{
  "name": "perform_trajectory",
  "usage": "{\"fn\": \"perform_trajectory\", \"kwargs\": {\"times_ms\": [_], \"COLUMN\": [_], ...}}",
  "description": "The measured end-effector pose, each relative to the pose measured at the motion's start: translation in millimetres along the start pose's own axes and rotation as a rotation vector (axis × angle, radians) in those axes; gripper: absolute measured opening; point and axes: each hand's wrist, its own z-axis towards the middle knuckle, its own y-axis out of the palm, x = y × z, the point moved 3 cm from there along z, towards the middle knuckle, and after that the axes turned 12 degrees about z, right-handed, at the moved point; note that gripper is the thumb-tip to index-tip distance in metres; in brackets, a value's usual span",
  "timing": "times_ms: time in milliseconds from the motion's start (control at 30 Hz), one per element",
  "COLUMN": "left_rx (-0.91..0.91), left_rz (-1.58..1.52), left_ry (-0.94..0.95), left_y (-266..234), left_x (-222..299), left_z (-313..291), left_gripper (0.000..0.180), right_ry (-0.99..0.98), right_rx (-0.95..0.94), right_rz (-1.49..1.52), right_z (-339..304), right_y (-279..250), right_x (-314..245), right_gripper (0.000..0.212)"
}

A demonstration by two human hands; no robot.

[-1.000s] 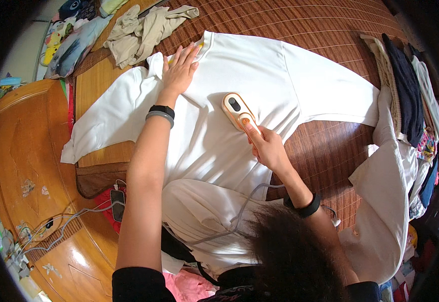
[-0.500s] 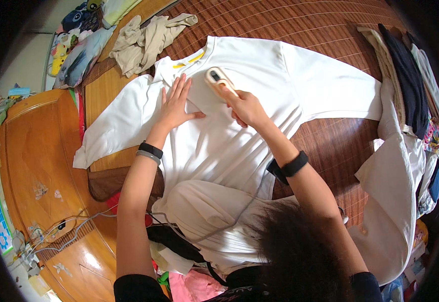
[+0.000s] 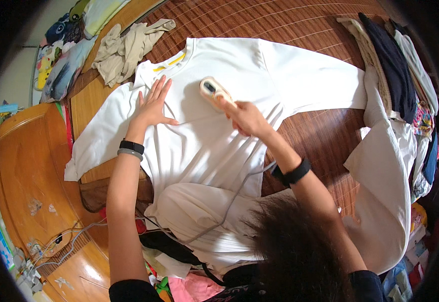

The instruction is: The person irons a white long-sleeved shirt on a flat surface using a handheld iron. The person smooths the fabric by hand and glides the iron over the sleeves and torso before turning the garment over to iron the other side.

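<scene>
A white long-sleeved shirt (image 3: pixel 229 65) lies spread out before me, its sleeves reaching to both sides and its yellow-trimmed collar at the upper left. My left hand (image 3: pixel 151 108) presses on its chest just below the collar, fingers spread. In my right hand (image 3: pixel 248 119) is a small cream handheld iron (image 3: pixel 214 91), gripped by its handle, its head over the middle of the chest. Its underside is hidden, so I cannot tell whether it touches the cloth. Folds run through the shirt's lower half.
A grey cord (image 3: pixel 224 211) loops across pale fabric (image 3: pixel 194 201) near me. A crumpled beige garment (image 3: pixel 124 55) lies beyond the collar. Dark and light clothes (image 3: pixel 395 70) are piled at the right on the brown slatted mat (image 3: pixel 310 146). A wooden panel (image 3: pixel 33 166) stands left.
The iron and my right hand have moved down the chest, toward me. My left hand stays spread by the collar. The whole view has shifted slightly.
</scene>
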Motion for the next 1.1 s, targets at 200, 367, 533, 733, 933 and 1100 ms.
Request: {"fn": "perform_trajectory", "kwargs": {"times_ms": [200, 367, 533, 733, 933, 1100], "left_rx": [0.072, 0.085, 0.081, 0.14, 0.383, 0.828], "left_rz": [0.105, 0.173, 0.204, 0.21, -1.391, -1.962], "left_ry": [-0.024, -0.081, -0.097, -0.075, 0.739, 0.983], "left_y": [9, 11, 4, -18, -211, -238], "left_x": [9, 4, 12, 44, 202, 288], "left_z": [-11, -14, -12, -39, -233, -335], "left_gripper": [0.139, 0.141, 0.141, 0.091, 0.021, 0.03], "right_ry": [0.057, 0.012, -0.082, -0.07, -0.147, -0.134], "right_rx": [-0.122, 0.077, 0.382, 0.32, 0.351, 0.319], "right_rz": [-0.157, -0.131, 0.21, 0.318, 0.106, 0.12], "right_z": [-44, -38, -43, -51, -20, -7], "right_y": [16, -13, -78, -66, -87, -103], "right_x": [28, 27, 24, 20, 49, 49], "right_gripper": [0.069, 0.071, 0.059, 0.053, 0.076, 0.068]}}
